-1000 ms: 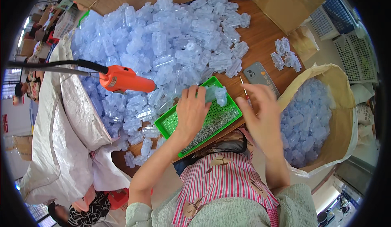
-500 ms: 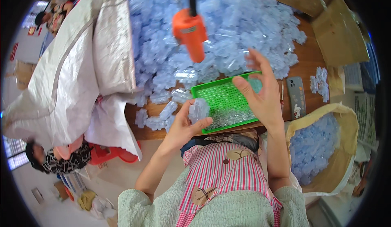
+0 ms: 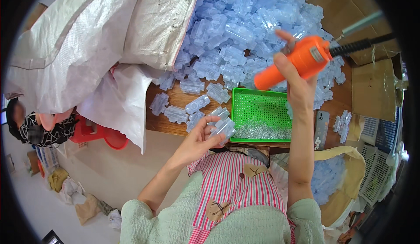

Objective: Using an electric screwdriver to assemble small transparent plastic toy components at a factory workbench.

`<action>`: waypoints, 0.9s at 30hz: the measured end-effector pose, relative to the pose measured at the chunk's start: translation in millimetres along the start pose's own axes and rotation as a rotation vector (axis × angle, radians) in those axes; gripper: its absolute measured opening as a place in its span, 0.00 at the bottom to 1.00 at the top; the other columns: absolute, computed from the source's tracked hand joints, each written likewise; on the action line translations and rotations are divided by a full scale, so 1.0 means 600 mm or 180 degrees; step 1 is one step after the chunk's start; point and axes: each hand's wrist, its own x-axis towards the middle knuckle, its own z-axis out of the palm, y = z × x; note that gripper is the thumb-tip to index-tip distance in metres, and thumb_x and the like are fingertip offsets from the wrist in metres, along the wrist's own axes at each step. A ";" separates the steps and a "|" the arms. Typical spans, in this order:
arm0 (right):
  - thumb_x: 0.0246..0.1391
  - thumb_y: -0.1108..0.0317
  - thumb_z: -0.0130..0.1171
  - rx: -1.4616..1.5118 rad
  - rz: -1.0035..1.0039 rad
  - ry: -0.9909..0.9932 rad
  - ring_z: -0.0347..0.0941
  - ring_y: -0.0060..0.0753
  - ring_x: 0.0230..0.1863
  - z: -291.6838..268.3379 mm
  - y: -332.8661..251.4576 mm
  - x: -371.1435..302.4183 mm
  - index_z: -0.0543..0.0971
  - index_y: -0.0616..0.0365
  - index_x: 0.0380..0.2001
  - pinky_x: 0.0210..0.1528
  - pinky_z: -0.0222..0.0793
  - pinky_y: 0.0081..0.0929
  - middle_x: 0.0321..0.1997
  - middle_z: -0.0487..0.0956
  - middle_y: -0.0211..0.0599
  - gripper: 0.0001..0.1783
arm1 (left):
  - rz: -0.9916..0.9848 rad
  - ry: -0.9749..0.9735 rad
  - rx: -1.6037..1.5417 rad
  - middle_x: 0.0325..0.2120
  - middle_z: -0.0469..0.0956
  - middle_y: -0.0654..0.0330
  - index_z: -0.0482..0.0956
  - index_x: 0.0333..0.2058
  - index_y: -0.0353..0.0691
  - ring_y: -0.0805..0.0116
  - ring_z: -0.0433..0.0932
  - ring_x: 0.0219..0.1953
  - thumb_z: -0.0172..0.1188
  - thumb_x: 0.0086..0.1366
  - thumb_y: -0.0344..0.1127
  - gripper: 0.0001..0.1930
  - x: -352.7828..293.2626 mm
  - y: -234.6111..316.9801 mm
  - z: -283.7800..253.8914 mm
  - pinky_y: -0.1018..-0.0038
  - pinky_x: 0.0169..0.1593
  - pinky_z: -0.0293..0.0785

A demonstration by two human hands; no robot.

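Observation:
My left hand (image 3: 196, 145) is closed around a clear bluish plastic part (image 3: 225, 126), just off the left front corner of a green perforated tray (image 3: 260, 105). Small shiny metal pieces (image 3: 262, 131), perhaps screws, are gathered along the tray's near side. Above the tray's far right, my right hand (image 3: 299, 83) grips an orange corded electric screwdriver (image 3: 311, 53). The tool lies tilted, its narrower end toward the lower left and its black cord running right; its bit does not show. Several loose plastic parts (image 3: 176, 114) lie left of the tray.
A big heap of the plastic parts (image 3: 236, 29) covers the table's far side. A white woven sack (image 3: 87, 38) drapes over the left. Right of the tray are a grey phone (image 3: 321, 130) and a yellow-rimmed bag (image 3: 356, 161) of parts. Another person (image 3: 43, 128) sits far left.
My right hand has risen from over the tray and closed round the screwdriver, which has swung from hanging upright to tilted rightward. The left hand still holds its part. The view has shifted.

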 end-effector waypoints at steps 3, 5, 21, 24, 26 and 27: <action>0.50 0.61 0.57 -0.0097 0.0197 -0.0520 0.72 0.27 0.34 -0.016 0.032 -0.035 0.71 0.64 0.39 0.40 0.71 0.29 0.35 0.73 0.36 0.18 | 0.0019 -0.0067 0.0081 0.38 0.74 0.63 0.63 0.50 0.35 0.79 0.74 0.37 0.56 0.63 0.30 0.18 0.010 -0.029 -0.007 0.80 0.40 0.73; 0.52 0.50 0.54 -0.0150 0.0016 -0.0421 0.70 0.31 0.30 -0.009 0.053 -0.064 0.72 0.65 0.37 0.39 0.72 0.34 0.29 0.68 0.36 0.25 | 0.0111 -0.0056 0.0148 0.36 0.74 0.65 0.66 0.47 0.35 0.83 0.73 0.35 0.57 0.63 0.31 0.16 0.021 -0.041 -0.006 0.83 0.37 0.72; 0.46 0.31 0.52 0.0540 0.0432 -0.0427 0.65 0.27 0.19 0.004 0.130 -0.134 0.70 0.63 0.32 0.24 0.65 0.27 0.20 0.66 0.33 0.38 | 0.0156 0.0264 0.0274 0.27 0.74 0.69 0.71 0.44 0.33 0.87 0.68 0.26 0.56 0.64 0.32 0.13 0.035 -0.047 0.002 0.86 0.27 0.64; 0.46 0.32 0.53 0.0574 0.0461 -0.0437 0.65 0.27 0.19 0.005 0.134 -0.136 0.70 0.63 0.31 0.23 0.65 0.27 0.20 0.66 0.33 0.38 | 0.0198 0.0282 0.0245 0.26 0.73 0.69 0.71 0.44 0.33 0.87 0.66 0.24 0.56 0.63 0.32 0.13 0.035 -0.052 0.001 0.85 0.26 0.63; 0.46 0.32 0.54 0.0584 0.0450 -0.0442 0.65 0.27 0.19 0.005 0.133 -0.136 0.70 0.63 0.31 0.23 0.65 0.27 0.20 0.66 0.33 0.37 | 0.0188 0.0252 0.0230 0.26 0.73 0.70 0.71 0.45 0.33 0.87 0.66 0.24 0.56 0.63 0.32 0.13 0.035 -0.054 0.000 0.85 0.26 0.63; 0.46 0.32 0.54 0.0550 0.0436 -0.0435 0.65 0.27 0.19 0.005 0.133 -0.136 0.70 0.63 0.31 0.23 0.65 0.27 0.21 0.66 0.33 0.37 | 0.0176 0.0220 0.0222 0.26 0.72 0.70 0.71 0.45 0.33 0.87 0.66 0.24 0.56 0.63 0.32 0.13 0.036 -0.053 0.000 0.85 0.26 0.63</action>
